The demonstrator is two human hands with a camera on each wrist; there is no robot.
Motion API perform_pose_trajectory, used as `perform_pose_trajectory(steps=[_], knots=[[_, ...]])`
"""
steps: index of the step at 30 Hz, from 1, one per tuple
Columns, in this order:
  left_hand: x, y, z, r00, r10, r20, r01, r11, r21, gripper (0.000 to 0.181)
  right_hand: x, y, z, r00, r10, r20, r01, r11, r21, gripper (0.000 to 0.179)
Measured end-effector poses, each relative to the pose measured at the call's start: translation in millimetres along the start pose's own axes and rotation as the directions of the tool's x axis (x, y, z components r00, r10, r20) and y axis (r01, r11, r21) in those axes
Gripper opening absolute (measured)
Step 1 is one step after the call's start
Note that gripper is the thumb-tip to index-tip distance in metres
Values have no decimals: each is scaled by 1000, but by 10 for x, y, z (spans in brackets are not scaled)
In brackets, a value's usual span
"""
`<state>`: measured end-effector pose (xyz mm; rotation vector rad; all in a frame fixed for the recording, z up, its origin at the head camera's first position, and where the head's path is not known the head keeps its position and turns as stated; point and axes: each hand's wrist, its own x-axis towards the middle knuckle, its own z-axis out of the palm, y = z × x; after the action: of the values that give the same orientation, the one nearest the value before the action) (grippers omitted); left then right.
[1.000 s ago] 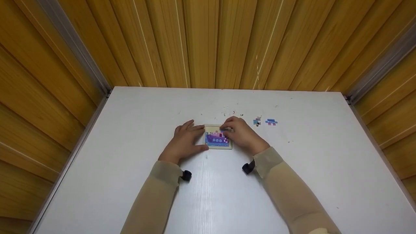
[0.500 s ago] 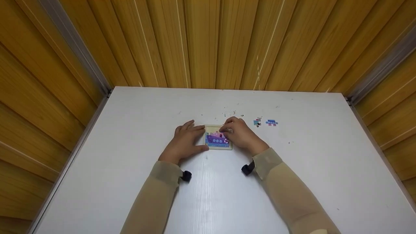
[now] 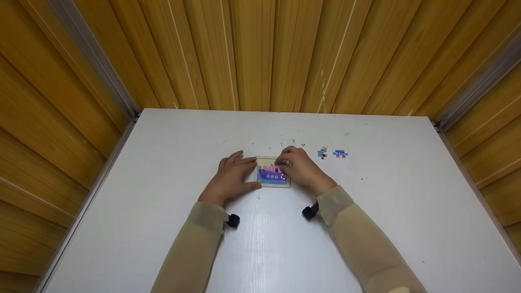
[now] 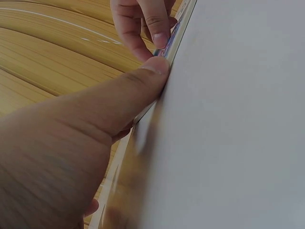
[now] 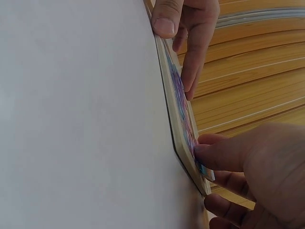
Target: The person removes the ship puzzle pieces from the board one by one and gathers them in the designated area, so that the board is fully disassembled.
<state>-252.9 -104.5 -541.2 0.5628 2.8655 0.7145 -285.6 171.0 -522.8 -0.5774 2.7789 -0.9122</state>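
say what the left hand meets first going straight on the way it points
Probably the pale rectangular wooden puzzle frame; the left hand touches its edge, though exact depth is unclear.

Booth-like workspace: white table (image 3: pixel 260 252) within wood-grain panels (image 3: pixel 252 53) and metal posts (image 3: pixel 95 57).

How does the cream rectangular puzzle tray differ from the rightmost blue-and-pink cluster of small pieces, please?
The tray is larger; the cluster is smaller. The tray's outline is rectangular, the cluster's jagged. The left hand touches the tray; neither hand touches the cluster. Both lie on the white table.
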Motion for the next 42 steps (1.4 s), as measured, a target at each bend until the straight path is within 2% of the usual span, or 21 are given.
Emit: perform_pose_trajectory(steps=[3, 10, 27, 34, 42], knots=[[-6, 2, -1, 1000, 7, -3, -7, 1000, -9, 82, 0, 3, 7, 1000, 4, -5, -4, 1000, 19, 21], [-14, 9, -9, 1000, 8, -6, -8, 1000, -16, 82, 22, 3, 9, 1000, 29, -10, -28, 998, 61, 41], [-5, 8, -7, 1000, -10, 3, 10, 1000, -13, 83, 44, 46, 3, 1000, 25, -9, -25, 999, 23, 42], [-10, 12, -23, 1000, 9, 3, -9, 1000, 8, 81, 24, 36, -16, 1000, 13, -15, -12, 1000, 23, 44], [-3, 19, -20, 1000, -11, 8, 11, 1000, 1, 82, 24, 48, -17, 1000, 1, -19, 0, 1000, 25, 44]])
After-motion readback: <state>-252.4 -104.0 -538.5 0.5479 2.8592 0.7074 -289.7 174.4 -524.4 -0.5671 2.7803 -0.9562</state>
